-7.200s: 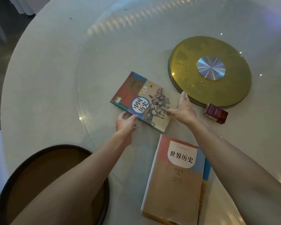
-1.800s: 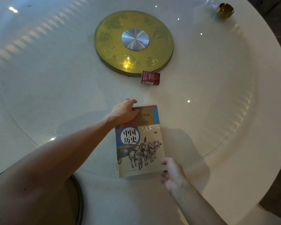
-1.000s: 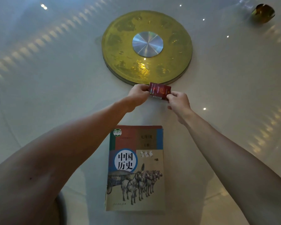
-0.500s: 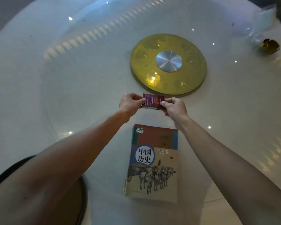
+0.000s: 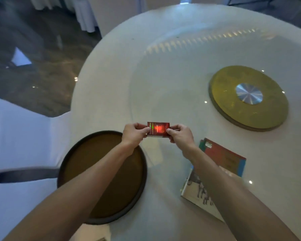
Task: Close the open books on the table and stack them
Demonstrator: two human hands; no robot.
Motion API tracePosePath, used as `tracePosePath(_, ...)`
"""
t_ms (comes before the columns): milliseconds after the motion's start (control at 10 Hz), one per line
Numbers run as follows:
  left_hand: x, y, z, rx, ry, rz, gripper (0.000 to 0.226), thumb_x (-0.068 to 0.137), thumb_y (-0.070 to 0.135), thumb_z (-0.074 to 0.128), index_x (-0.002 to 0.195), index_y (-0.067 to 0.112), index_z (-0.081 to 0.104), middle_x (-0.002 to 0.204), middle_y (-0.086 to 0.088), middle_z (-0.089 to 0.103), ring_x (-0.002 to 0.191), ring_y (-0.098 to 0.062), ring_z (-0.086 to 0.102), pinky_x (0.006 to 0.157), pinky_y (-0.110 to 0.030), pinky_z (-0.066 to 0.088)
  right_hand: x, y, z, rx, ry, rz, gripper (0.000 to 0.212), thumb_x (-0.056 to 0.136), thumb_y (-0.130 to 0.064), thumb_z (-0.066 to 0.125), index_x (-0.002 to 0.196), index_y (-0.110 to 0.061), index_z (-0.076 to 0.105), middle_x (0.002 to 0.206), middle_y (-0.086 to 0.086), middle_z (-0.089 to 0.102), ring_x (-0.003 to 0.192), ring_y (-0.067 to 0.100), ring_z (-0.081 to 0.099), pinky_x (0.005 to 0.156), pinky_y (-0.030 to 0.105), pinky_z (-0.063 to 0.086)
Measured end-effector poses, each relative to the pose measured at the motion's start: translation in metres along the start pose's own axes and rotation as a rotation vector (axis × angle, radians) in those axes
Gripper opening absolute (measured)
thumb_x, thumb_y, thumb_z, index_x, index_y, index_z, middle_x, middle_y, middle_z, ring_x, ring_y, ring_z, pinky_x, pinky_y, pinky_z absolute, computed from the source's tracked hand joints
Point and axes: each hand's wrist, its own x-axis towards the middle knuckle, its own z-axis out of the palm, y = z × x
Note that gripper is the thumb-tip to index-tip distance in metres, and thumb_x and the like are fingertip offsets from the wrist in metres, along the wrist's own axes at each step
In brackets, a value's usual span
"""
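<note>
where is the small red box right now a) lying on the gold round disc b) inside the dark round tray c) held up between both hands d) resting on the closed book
c: the small red box is pinched at its ends by the left hand and right hand, above the white table.

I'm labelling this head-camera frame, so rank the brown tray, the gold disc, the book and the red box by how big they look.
1. Brown tray and gold disc: look about equal; the tray is nearer the camera, so I won't separate them.
2. Book, partly hidden by the right forearm.
3. Red box, pinched between the left hand and right hand.
</note>
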Motion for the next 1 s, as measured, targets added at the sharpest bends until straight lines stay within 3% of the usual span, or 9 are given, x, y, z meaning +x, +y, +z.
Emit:
tracePosePath(200,-0.035,-0.072,-0.072,0.039,0.203,-0.09,0.006,0.078,0.025,0.079,0.08,0.02,0.075,0.078,0.004,0.076,0.076,-0.014,0.073,0.067,-0.03,0.06,-0.029,0.026,0.088,-0.115,-0.136,0.035,0.007,0.091,-0.013,0.072,0.086,-0.013,0.068,0.086,0.013,0.073,0.07,0.022,0.064,0.081,0.047,0.06)
tracePosePath(300,-0.054,-0.112,-0.1,0.058,0.275,-0.165,0.005,0.079,0.025,0.078,0.081,0.022,0.074,0.085,0.004,0.075,0.081,-0.012,0.07,0.07,-0.029,0.058,-0.046,0.043,0.129,-0.191,-0.202,0.064,0.006,0.09,-0.018,0.073,0.087,-0.016,0.068,0.095,0.014,0.075,0.084,0.031,0.071,0.092,0.056,0.059)
tracePosePath(400,-0.065,-0.133,-0.114,0.074,0.297,-0.208,0.006,0.082,0.025,0.077,0.084,0.022,0.072,0.091,0.002,0.074,0.085,-0.012,0.069,0.071,-0.03,0.058,-0.056,0.053,0.148,-0.251,-0.235,0.059,0.007,0.091,-0.021,0.073,0.091,-0.017,0.068,0.105,0.016,0.077,0.101,0.036,0.074,0.095,0.057,0.059)
tracePosePath(700,-0.078,-0.171,-0.129,0.101,0.241,-0.286,0.016,0.087,0.029,0.073,0.1,0.022,0.066,0.103,-0.004,0.07,0.093,-0.019,0.068,0.06,-0.022,0.05,-0.072,0.069,0.172,-0.495,-0.341,-0.006,0.044,0.1,-0.035,0.066,0.137,-0.013,0.066,0.132,0.005,0.07,0.122,0.02,0.066,0.104,0.043,0.058)
tracePosePath(900,-0.079,-0.168,-0.126,0.254,0.229,-0.234,0.024,0.086,0.031,0.073,0.105,0.02,0.063,0.107,-0.001,0.067,0.086,-0.009,0.063,0.057,-0.017,0.044,-0.077,0.068,0.165,-0.529,-0.418,0.011,0.053,0.1,-0.037,0.066,0.147,-0.013,0.058,0.141,0.005,0.065,0.13,0.021,0.062,0.106,0.036,0.055)
tracePosePath(1000,-0.079,-0.163,-0.122,0.385,0.283,-0.166,0.039,0.085,0.035,0.073,0.117,0.018,0.057,0.113,0.0,0.062,0.092,-0.011,0.06,0.065,-0.019,0.047,-0.076,0.07,0.158,-0.539,-0.365,-0.02,0.051,0.1,-0.038,0.064,0.145,-0.015,0.06,0.14,0.004,0.067,0.128,0.02,0.063,0.104,0.036,0.055)
